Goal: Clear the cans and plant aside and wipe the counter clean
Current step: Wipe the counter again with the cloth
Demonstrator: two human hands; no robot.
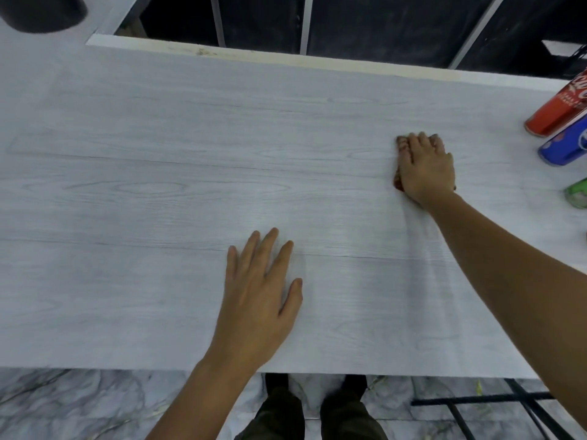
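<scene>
The pale wood-grain counter (143, 160) fills most of the view. My right hand (425, 166) lies over a small reddish cloth (401, 144) and presses it onto the counter at the right. Only the cloth's edges show past the fingertips and beside the palm. My left hand (260, 300) rests flat on the counter near the front edge with its fingers spread. At the far right edge stand a red can (556, 109), a blue can (565, 147) and part of a green can (576, 193), all apart from my right hand.
A dark round object (41, 11) stands at the counter's back left corner, cut off by the frame. Dark panels with pale frame bars stand behind the counter. Below the front edge are a marbled floor, my feet and a black metal frame (508, 401).
</scene>
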